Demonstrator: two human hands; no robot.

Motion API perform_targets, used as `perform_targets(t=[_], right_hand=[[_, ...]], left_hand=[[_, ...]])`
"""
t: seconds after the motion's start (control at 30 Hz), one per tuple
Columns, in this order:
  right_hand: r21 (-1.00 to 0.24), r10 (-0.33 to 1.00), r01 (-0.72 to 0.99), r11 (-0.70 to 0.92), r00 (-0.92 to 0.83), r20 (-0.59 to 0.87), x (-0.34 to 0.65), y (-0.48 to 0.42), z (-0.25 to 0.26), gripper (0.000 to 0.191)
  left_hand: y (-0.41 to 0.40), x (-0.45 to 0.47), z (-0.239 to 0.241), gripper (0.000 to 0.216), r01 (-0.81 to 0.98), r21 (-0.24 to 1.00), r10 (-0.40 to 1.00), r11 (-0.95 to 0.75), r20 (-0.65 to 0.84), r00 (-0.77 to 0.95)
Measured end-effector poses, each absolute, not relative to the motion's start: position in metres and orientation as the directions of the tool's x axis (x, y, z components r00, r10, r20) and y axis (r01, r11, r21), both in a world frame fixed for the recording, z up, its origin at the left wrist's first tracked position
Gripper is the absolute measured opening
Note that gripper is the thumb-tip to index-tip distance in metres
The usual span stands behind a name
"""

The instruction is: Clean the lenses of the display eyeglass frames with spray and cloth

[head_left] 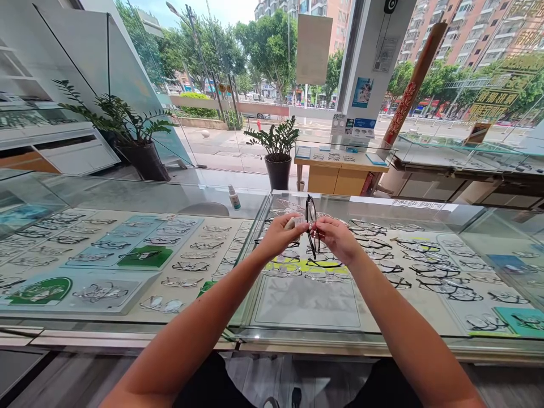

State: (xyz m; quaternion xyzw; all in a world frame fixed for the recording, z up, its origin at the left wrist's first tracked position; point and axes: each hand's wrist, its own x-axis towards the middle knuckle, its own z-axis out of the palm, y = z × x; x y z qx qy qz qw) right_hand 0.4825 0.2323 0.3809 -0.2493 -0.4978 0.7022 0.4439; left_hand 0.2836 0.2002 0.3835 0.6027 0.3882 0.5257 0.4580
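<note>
Above the glass display counter (306,317) I hold a pair of dark-framed eyeglasses (311,209) turned on edge, one rim up and one down. My left hand (280,237) is closed at the left side of the frame, thumb and fingers pinching near its middle. A small pale piece shows at those fingertips; I cannot make out what it is. On the other side, my right hand (338,239) pinches the frame between thumb and fingertips. Rows of eyeglasses (425,258) lie under the glass around and beneath both hands.
A small white spray bottle (234,197) stands on the glass, left of my hands. More eyeglasses (164,282) fill the left case. Beyond the counter are a potted plant (278,164), a larger one (142,158) and a wooden display table (331,178) by the window.
</note>
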Motion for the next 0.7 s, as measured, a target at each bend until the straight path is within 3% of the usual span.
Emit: perform_targets(t=[0.17,0.3,0.43,0.53,0.7], right_hand=[[-0.913,0.876,-0.383,-0.143,-0.477,0.063,0.484,0.232,0.383,0.038],[-0.915,0.882,-0.381,-0.136,-0.466,0.063,0.487,0.233,0.386,0.038],[-0.943,0.881,-0.322,-0.086,-0.467,0.079,0.491,0.235,0.387,0.035],[-0.963,0.878,-0.26,-0.064,-0.473,0.069,0.495,0.24,0.386,0.035],[-0.981,0.871,-0.176,-0.082,-0.491,0.015,0.501,0.247,0.383,0.038]], left_hand=[[0.202,0.283,0.384,0.053,0.025,0.953,0.946,-0.302,0.297,0.131],[0.203,0.278,0.386,0.045,0.17,0.916,0.931,-0.363,0.35,0.101],[0.206,0.268,0.387,0.03,0.478,0.76,0.866,-0.44,0.5,0.002],[0.21,0.257,0.387,0.024,0.677,0.613,0.809,-0.407,0.586,-0.045],[0.218,0.242,0.386,0.02,0.826,0.493,0.767,-0.272,0.629,-0.122]])
